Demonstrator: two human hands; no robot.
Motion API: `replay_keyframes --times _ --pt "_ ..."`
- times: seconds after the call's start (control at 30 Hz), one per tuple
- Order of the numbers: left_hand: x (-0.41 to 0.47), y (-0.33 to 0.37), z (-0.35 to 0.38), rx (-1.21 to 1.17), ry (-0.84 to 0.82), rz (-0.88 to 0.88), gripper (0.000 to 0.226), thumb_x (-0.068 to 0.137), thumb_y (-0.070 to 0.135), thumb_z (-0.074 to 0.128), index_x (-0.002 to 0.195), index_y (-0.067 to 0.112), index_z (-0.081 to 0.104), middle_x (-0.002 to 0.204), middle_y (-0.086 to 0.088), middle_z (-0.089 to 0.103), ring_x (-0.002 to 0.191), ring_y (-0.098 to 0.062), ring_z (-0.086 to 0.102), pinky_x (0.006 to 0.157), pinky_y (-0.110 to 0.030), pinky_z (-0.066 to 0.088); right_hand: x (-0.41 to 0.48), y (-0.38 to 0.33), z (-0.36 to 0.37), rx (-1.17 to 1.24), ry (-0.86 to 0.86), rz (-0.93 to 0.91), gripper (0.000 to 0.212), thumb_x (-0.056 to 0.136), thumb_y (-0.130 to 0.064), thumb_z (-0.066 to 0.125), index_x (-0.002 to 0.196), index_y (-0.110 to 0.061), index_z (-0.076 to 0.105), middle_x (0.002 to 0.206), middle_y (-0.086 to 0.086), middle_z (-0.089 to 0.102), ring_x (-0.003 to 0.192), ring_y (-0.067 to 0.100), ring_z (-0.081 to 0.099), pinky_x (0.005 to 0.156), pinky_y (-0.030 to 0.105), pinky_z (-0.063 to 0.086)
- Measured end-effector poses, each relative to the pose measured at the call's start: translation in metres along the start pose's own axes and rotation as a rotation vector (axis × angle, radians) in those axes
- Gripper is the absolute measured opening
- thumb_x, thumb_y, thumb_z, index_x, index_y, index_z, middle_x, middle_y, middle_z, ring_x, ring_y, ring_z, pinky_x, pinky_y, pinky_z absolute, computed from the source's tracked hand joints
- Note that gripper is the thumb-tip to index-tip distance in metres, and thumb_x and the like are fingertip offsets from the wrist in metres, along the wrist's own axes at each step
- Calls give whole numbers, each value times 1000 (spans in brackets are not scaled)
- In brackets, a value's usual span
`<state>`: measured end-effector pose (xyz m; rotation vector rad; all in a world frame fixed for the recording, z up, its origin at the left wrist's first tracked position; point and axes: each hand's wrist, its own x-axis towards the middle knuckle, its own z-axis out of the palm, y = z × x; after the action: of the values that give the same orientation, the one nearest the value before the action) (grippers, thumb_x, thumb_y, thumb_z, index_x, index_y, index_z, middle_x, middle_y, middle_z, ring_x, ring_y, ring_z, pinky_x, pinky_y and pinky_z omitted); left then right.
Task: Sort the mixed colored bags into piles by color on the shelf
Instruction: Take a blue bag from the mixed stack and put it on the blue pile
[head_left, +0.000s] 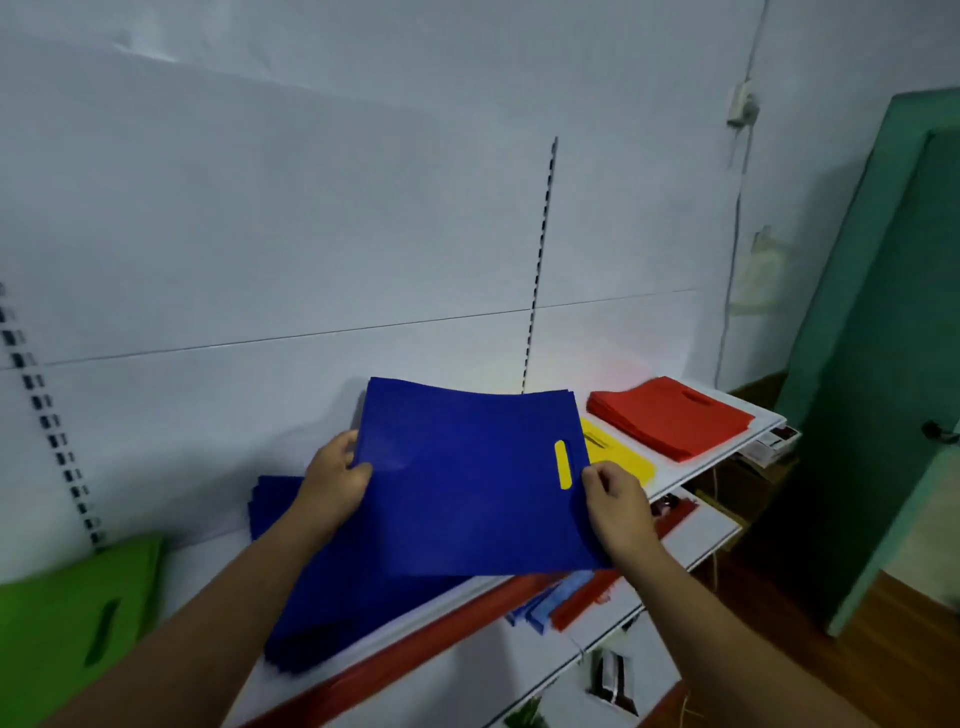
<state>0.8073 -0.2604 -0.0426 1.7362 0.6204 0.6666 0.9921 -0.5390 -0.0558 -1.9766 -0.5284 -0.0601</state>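
L hand & R hand pinch blue bag over blue pile; green pile left of L, yellow pile & red pile past R: prob. nearly sorted.

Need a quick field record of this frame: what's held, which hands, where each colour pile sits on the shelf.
held: dark blue flat fabric bag, slot handle, lifted above the white shelf
left hand: grips its left edge
right hand: pinches its right edge
blue bag pile: under and left of the held bag
green bag pile: far left
yellow bag pile: partly behind the held bag, showing through its slot
red bag pile: far right end
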Motion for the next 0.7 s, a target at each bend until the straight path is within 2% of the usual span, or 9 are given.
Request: replay_keyframes --times 0.07,0.17,0.33,0.43,0.53,0.7 --pt "8 -16 -19 64 67 -26 39 92 1 47 115 27 64 108 6 72 96 -14 69 81 -33 56 21 1 27 -2 -99 -35 29 104 -17 46 82 -7 61 81 10 64 72 24 56 59 33 39" --pt "5 -35 -46 136 180 -78 47 90 1 47 122 31 64 113 8 70 102 -15 67 94 -42 54 48 -2 70 1 -239 -98 30 104 -19 48 81 -8 64 82 7 67 76 25 61 62 34 43" --pt "-30 -64 -67 138 426 -169 43 86 -4 46 116 18 68 108 -1 73 93 -21 70 81 -39 59 70 -6 133 2 -419 -197 24 99 -20 57 83 -9 71 82 6 71 77 24 65 69 37 50" --pt "-45 -73 -68 157 484 -221 43 86 -4 45 115 17 69 104 -1 74 86 -20 72 71 -35 60 78 -2 158 -10 -497 -255 17 96 -21 62 98 -14 77 94 -3 73 87 14 66 75 27 49" --pt "-50 -76 -58 169 539 -260 44 87 -6 46 112 22 68 100 -1 73 87 -22 71 73 -36 60 80 7 171 -35 -563 -255 14 96 -21 63 98 -15 75 92 -6 67 88 11 62 76 24 44" --pt "-45 -92 -48 273 492 -274 51 84 -10 45 113 27 67 100 4 73 92 -21 70 74 -30 56 84 30 182 -60 -590 -237 12 96 -22 62 99 -17 73 88 -8 63 85 9 59 74 22 44"
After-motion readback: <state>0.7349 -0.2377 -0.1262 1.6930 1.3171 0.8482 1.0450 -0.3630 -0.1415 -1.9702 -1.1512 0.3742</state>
